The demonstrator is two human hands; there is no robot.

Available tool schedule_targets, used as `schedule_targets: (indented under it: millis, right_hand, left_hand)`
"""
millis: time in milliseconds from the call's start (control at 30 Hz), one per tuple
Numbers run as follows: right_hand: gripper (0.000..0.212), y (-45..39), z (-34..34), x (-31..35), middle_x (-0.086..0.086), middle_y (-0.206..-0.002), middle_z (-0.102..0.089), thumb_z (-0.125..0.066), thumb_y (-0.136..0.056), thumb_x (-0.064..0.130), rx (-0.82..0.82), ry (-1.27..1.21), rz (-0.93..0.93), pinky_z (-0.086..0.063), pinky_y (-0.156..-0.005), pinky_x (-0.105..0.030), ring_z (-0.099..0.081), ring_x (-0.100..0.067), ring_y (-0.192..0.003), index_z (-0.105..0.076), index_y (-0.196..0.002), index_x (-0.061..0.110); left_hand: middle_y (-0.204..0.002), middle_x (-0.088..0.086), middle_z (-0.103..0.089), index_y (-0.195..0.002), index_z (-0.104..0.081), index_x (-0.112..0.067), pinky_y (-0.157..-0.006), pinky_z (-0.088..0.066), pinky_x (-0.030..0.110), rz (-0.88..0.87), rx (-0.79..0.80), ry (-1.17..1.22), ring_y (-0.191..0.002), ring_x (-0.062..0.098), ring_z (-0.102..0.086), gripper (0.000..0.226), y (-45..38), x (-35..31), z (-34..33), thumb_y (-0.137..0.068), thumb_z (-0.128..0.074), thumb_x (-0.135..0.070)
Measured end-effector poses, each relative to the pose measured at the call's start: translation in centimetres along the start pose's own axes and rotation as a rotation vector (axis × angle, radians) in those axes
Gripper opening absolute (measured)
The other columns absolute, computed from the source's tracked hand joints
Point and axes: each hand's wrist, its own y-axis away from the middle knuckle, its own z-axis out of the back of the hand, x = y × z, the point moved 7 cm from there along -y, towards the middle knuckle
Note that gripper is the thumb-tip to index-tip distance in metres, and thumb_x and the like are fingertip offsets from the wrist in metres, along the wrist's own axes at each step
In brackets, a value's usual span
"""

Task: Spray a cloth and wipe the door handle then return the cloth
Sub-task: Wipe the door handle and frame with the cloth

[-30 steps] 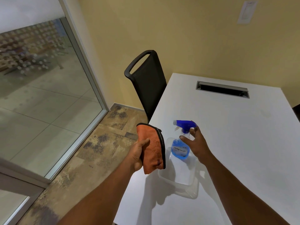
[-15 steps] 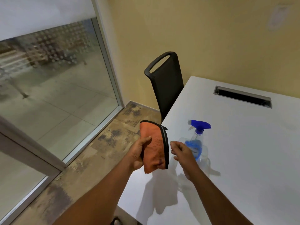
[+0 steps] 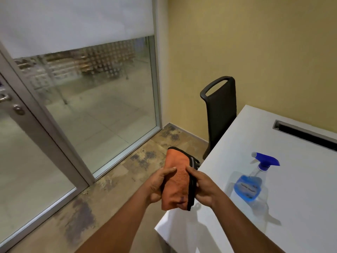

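An orange cloth with a black edge (image 3: 176, 181) is folded and held upright in front of me, just left of the table's corner. My left hand (image 3: 158, 185) grips its left side and my right hand (image 3: 202, 187) grips its right, black-edged side. A clear spray bottle of blue liquid with a blue trigger head (image 3: 252, 181) stands on the white table (image 3: 295, 207), in a clear tray that is hard to make out, to the right of my right hand and apart from it. A metal door handle (image 3: 4, 97) shows at the far left edge on the glass door.
A black chair (image 3: 220, 114) stands at the table's far left side against the yellow wall. A glass wall with a metal frame (image 3: 54, 136) runs along the left. A cable slot (image 3: 306, 134) is set in the table. Mottled brown floor (image 3: 113, 203) lies between table and door.
My right hand has left the spray bottle and moved left onto the cloth. My view has swung left, bringing the door and its handle into sight.
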Motion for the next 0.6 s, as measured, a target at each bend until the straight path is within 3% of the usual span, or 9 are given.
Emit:
schedule_targets:
  millis: [100, 200, 267, 333, 433, 600]
  right_hand:
    - [0.039, -0.6, -3.8, -1.8, -0.024, -0.122, -0.069, -0.079, -0.083, 0.033, 0.009, -0.015, -0.051, -0.048, -0.103, -0.056, -0.065, -0.040, -0.115, -0.076, -0.111, 0.008]
    - [0.037, -1.0, -8.0, -3.1, -0.021, -0.115, -0.072, -0.080, -0.078, 0.033, -0.019, 0.038, -0.044, -0.058, -0.089, -0.044, -0.071, -0.033, -0.103, -0.078, -0.105, 0.007]
    - [0.047, -1.1, -10.4, -3.8, -0.021, -0.114, -0.072, -0.080, -0.076, 0.032, -0.062, 0.069, -0.028, -0.058, -0.082, -0.039, -0.072, -0.031, -0.101, -0.073, -0.113, 0.003]
    - [0.052, -1.4, -12.7, -4.4, -0.023, -0.120, -0.069, -0.078, -0.081, 0.028, -0.089, 0.082, -0.015, -0.055, -0.089, -0.041, -0.066, -0.035, -0.112, -0.065, -0.122, -0.001]
    - [0.043, -1.8, -16.2, -5.4, -0.022, -0.115, -0.071, -0.076, -0.082, 0.024, -0.055, 0.071, 0.000, -0.051, -0.096, -0.045, -0.065, -0.036, -0.113, -0.067, -0.117, 0.001]
    - [0.025, -3.3, -23.0, -7.8, -0.012, -0.095, -0.075, -0.074, -0.083, 0.021, 0.029, 0.070, 0.029, -0.053, -0.085, -0.041, -0.073, -0.025, -0.091, -0.071, -0.103, 0.007]
  left_hand:
    - [-0.123, 0.025, -0.070, -0.135, -0.060, -0.002, -0.098, -0.055, 0.051, -0.038, -0.012, 0.002, -0.107, 0.039, -0.069, 0.065, 1.8, -0.6, 3.4, -0.081, -0.078, -0.033]
    - [-0.118, 0.024, -0.073, -0.127, -0.066, -0.003, -0.091, -0.059, 0.046, -0.060, -0.050, 0.007, -0.102, 0.038, -0.072, 0.053, 3.5, -1.1, 7.5, -0.087, -0.075, -0.034]
    - [-0.113, 0.024, -0.074, -0.121, -0.069, -0.003, -0.087, -0.059, 0.045, -0.088, -0.098, 0.006, -0.098, 0.038, -0.074, 0.052, 4.6, -1.8, 10.1, -0.082, -0.077, -0.037]
    - [-0.110, 0.024, -0.075, -0.118, -0.069, -0.002, -0.081, -0.060, 0.043, -0.119, -0.126, 0.013, -0.095, 0.037, -0.075, 0.053, 5.7, -2.4, 12.4, -0.081, -0.078, -0.038]
    - [-0.107, 0.023, -0.076, -0.117, -0.068, -0.003, -0.073, -0.062, 0.041, -0.145, -0.140, 0.044, -0.092, 0.036, -0.076, 0.045, 7.6, -3.2, 15.6, -0.085, -0.077, -0.035]
    - [-0.111, 0.025, -0.075, -0.117, -0.067, -0.003, -0.092, -0.060, 0.051, -0.218, -0.178, 0.058, -0.100, 0.039, -0.073, 0.043, 11.4, -5.2, 21.8, -0.085, -0.078, -0.031]
